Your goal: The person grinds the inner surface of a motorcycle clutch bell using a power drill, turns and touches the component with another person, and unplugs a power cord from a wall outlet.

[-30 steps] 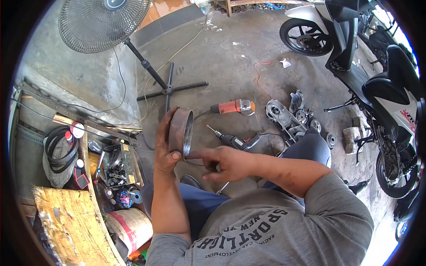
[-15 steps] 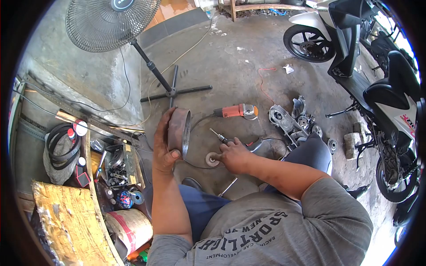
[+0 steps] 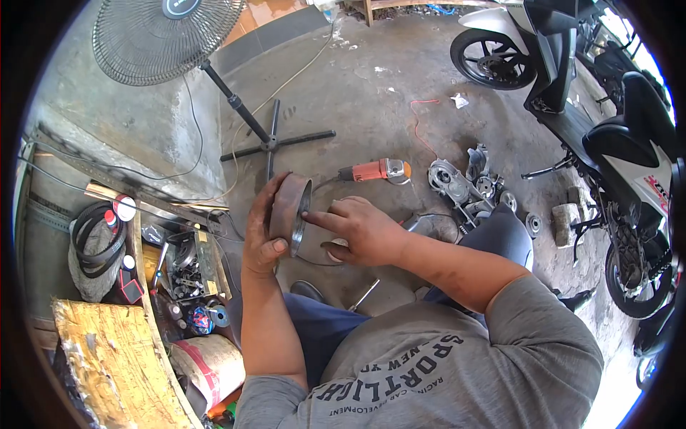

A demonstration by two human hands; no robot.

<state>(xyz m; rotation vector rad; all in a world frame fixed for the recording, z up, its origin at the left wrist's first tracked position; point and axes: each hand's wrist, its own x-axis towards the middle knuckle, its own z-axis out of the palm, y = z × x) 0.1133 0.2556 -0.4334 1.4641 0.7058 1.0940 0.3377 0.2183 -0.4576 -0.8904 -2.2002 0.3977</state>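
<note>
My left hand (image 3: 261, 232) grips a brown, rusty clutch drum (image 3: 289, 209), holding it on edge with its open side facing right. The thumb lies on the near side and the other fingers wrap around the back. My right hand (image 3: 366, 230) holds nothing; its index finger points out to the drum's bright inner rim and seems to touch it. Below that finger, the thumb stands apart. An orange angle grinder (image 3: 371, 171) lies on the floor beyond my hands. A slim power tool on the floor is mostly hidden behind my right hand.
Dismantled engine parts (image 3: 451, 182) lie to the right, near my knee. A standing fan (image 3: 270, 143) spreads its cross base at the back left. A scooter (image 3: 557, 118) stands at the right. A parts box (image 3: 196, 264) and black belts (image 3: 100, 239) are at the left.
My right hand has risen from the slim tool on the floor and moved left to the drum's inner rim. My left hand keeps hold of the drum. The view has shifted slightly.
</note>
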